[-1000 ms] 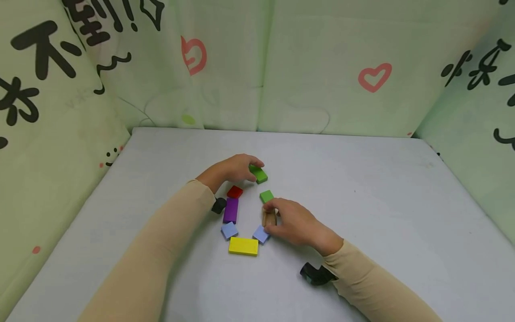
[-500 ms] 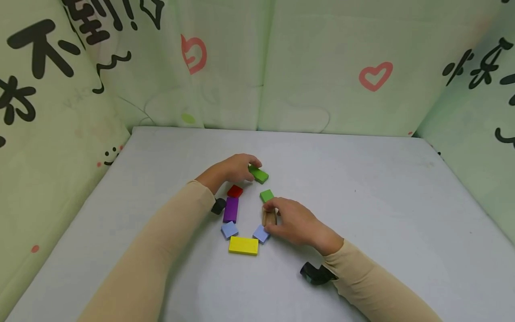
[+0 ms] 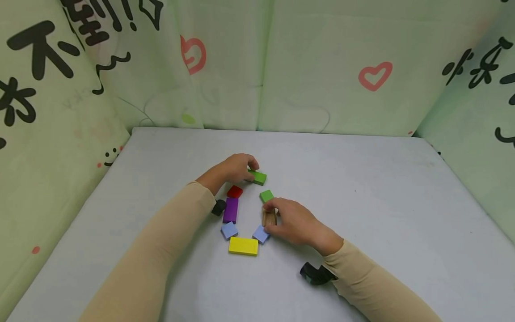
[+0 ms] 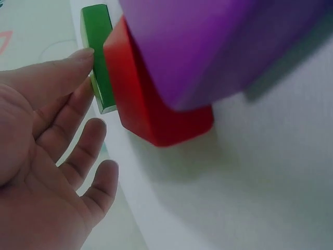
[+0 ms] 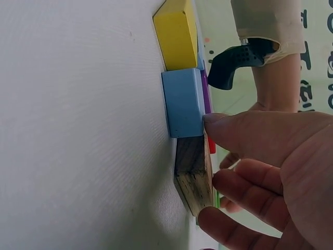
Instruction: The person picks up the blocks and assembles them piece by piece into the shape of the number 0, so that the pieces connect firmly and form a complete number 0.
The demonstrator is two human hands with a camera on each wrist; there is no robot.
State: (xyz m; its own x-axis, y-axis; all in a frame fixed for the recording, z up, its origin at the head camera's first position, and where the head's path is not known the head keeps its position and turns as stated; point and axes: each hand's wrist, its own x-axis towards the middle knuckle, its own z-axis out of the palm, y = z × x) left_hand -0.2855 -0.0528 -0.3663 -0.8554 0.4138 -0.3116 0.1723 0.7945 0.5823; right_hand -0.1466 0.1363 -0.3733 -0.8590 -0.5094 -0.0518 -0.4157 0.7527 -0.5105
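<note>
At the far end of a ring of coloured blocks, my left hand [image 3: 237, 166] pinches a long green block [image 3: 259, 177] between thumb and finger. In the left wrist view that green block [image 4: 99, 57] lies beyond the red block [image 4: 148, 99]. My right hand [image 3: 297, 222] spans a wooden block [image 3: 268, 218] on the ring's right side. The right wrist view has the thumb by the joint of the light blue block [image 5: 183, 103] and the wooden block [image 5: 192, 169], with a finger at the wooden block's far end. A smaller green block [image 3: 266, 195] sits just past the right fingertips.
A purple block [image 3: 230, 210] touches the red block on the left side. Another light blue block [image 3: 229, 230] and a yellow block [image 3: 243, 246] form the near end. The white table [image 3: 382, 201] is enclosed by printed pale green curtains [image 3: 314, 67].
The left hand has turned the long green block from slanting to lying more nearly crosswise, and shifted it slightly left and nearer. The right hand stays in place.
</note>
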